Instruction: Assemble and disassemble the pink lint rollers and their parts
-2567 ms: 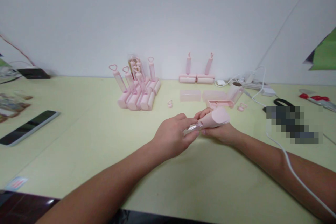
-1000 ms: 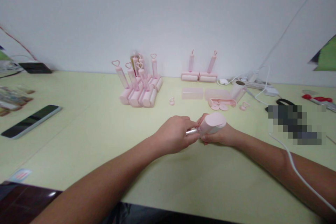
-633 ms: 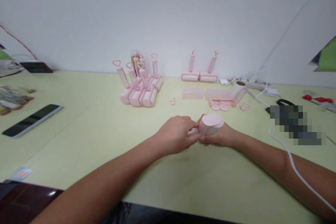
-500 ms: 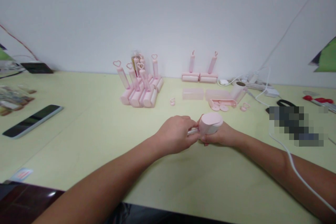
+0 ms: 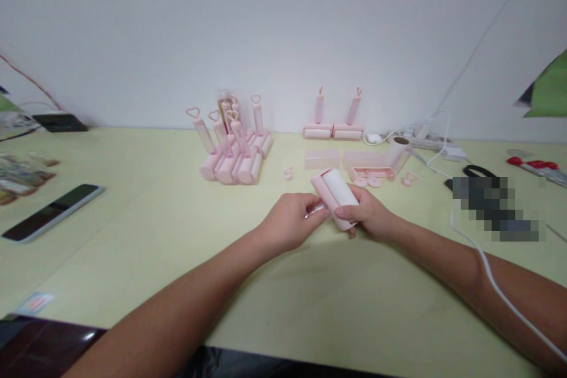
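Observation:
My right hand [image 5: 371,212] is closed around the pink case of a lint roller [image 5: 333,194], its white roll facing up. At the case's left side, my left hand [image 5: 295,221] pinches the short clear handle [image 5: 315,210], most of it hidden by the fingers. Several similar pink lint rollers [image 5: 228,170] with clear handles and heart-shaped loops stand in a group behind my left hand. Two more lint rollers [image 5: 348,131] stand against the wall. A small pink heart-loop cap [image 5: 288,173] lies between the group and the loose parts.
Right of centre are pale pink covers [image 5: 322,159], an open pink case [image 5: 372,175], a paper roll [image 5: 398,153] and another heart-loop cap [image 5: 408,179]. A phone [image 5: 53,212] lies at left. A white cable [image 5: 482,254] crosses my right forearm.
The lint roller has turned in my hands, from its end cap facing me to its white roll showing. Both hands keep their hold. The view has shifted slightly.

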`<state>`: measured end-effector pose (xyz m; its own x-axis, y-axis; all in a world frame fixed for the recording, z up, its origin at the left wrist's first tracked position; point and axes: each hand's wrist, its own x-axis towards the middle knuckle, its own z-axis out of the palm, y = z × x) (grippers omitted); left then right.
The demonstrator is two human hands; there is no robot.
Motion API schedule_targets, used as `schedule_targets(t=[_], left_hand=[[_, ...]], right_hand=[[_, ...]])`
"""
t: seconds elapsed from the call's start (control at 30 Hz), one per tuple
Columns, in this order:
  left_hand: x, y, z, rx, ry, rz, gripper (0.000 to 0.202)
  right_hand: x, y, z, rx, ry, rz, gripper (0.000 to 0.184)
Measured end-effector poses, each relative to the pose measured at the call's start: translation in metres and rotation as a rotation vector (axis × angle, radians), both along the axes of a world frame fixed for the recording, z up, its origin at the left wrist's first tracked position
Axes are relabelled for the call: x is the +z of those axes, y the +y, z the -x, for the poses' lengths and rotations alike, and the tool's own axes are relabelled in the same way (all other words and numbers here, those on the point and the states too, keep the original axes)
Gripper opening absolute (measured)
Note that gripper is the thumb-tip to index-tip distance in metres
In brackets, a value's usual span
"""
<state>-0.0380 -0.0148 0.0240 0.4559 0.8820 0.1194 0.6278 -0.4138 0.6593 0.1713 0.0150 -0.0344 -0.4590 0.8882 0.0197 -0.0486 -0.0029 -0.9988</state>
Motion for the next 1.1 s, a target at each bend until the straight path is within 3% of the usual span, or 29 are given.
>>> schedule_targets(t=[0.13,0.4,0.63,1.1], left_hand=[[0.000,-0.001,-0.001,0.022,-0.004,0.013,0.033],[-0.004,0.010,0.007,-0.115,-0.260,0.342,0.033],[-0.013,0.010,0.005,-0.033,-0.083,0.059,0.029],[-0.014,0.011,0.006,-0.059,-0.070,0.097,0.031]], right_hand=[[0.000,0.000,-0.001,0.000,-0.013,-0.004,0.045],[-0.001,-0.001,-0.002,0.018,-0.024,-0.070,0.050],[-0.001,0.002,-0.001,-0.037,-0.084,-0.075,0.050],[-0.003,0.001,0.000,-0.060,-0.069,-0.090,0.047]])
